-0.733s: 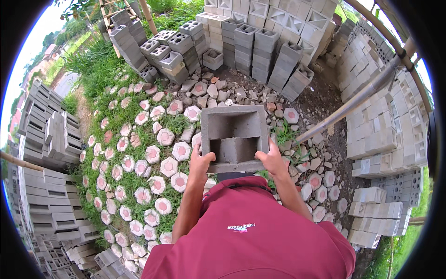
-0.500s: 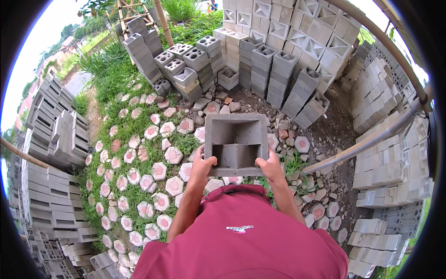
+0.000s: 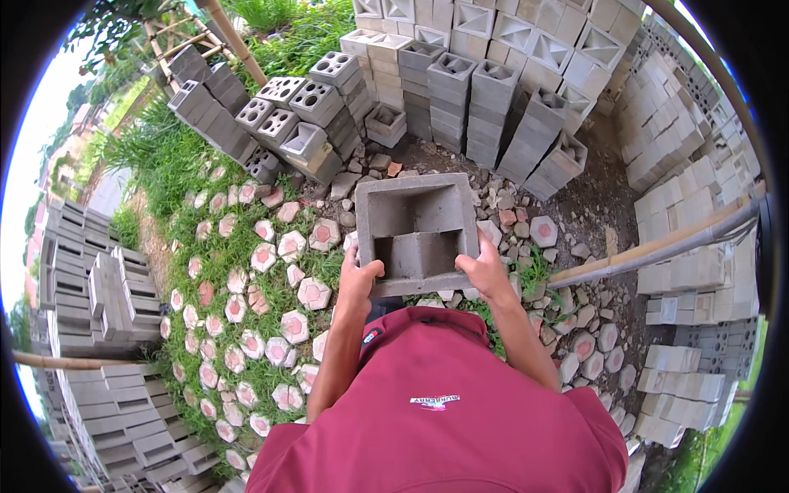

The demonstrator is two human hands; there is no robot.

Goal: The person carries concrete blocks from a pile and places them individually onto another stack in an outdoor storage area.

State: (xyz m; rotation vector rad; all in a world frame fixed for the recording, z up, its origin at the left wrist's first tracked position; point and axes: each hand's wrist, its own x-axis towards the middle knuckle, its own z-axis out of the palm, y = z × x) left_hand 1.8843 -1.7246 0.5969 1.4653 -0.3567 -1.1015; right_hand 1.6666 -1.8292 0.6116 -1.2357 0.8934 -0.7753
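Note:
A square grey concrete ventilation block (image 3: 417, 264) with slanted inner walls is held up in front of my body, its hollow face turned toward me. My left hand (image 3: 359, 278) is closed on its left side near the lower corner, thumb on the front edge. On the opposite side my right hand (image 3: 483, 267) grips it the same way, thumb over the edge. The fingers behind the block are hidden. Beyond it stand stacks of grey blocks, among them ones with round holes (image 3: 317, 100) and a short pair with an open top (image 3: 385, 123).
Hexagonal pavers (image 3: 294, 329) set in grass cover the ground at left; rubble (image 3: 514, 215) lies beyond and right. A bamboo pole (image 3: 657, 261) slants in from the right. Block stacks (image 3: 107, 287) line the left side, more (image 3: 690, 205) the right. A tall block wall (image 3: 526, 49) rises behind.
The block in my hands sits slightly higher in the picture, still gripped on both sides. My view has turned a little, and the far stacks have shifted left and up.

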